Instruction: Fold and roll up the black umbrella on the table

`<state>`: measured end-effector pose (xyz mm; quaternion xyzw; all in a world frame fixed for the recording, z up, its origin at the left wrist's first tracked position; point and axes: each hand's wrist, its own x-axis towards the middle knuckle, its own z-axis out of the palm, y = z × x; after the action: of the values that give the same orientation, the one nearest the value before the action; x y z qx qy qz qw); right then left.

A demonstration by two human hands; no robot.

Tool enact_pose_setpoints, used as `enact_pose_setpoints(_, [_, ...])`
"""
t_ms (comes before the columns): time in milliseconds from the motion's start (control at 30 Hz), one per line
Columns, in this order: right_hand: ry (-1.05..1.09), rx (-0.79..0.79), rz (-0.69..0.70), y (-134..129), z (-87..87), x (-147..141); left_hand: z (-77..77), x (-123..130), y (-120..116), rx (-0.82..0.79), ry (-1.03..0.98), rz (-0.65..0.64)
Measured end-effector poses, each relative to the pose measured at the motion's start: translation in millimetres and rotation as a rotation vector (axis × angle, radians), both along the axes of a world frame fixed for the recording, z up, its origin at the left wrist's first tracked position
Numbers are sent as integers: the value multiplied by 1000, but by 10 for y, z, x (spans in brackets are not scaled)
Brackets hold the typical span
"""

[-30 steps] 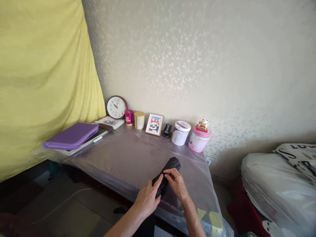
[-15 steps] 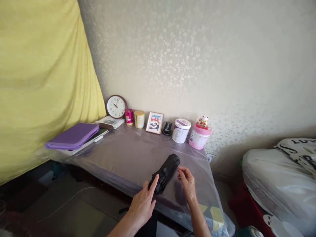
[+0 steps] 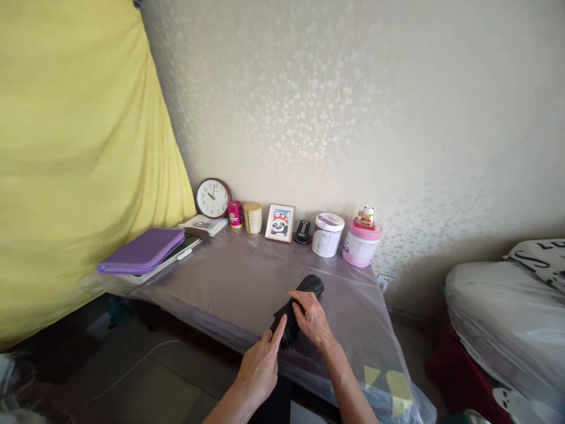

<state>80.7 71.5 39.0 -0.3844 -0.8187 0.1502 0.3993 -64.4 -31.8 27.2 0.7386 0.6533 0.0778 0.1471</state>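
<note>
Right hand back over the black umbrella, where half a second ago it stood apart to one side

I have the umbrella folded into a bundle near the close edge of the surface. Its long axis runs aslant: one end sits beside my left hand, and the rounded far end points away and to the right, roughly at the white tub. My right fingers are bent together over its upper side; whether they pinch a fold beneath, I can't tell. On my left, the forefinger is stretched out against the near end, the others tucked in, their grip hidden.

Loose folds look to me like the main trouble: should my left finger ease off, the cloth could puff open. If I press harder on one side, the bundle may roll on the slick plastic cover, and with the edge so near, that end could slip over.

Farther out, the pink tub stands right of the white one, and the picture frame leans farther left, all well apart from my hands.
</note>
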Motion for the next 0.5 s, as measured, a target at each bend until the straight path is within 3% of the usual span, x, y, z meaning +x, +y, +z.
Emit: enact_pose_setpoints(500, [-92, -70, 13, 100, 28, 23, 60, -27, 51, -70, -18, 30])
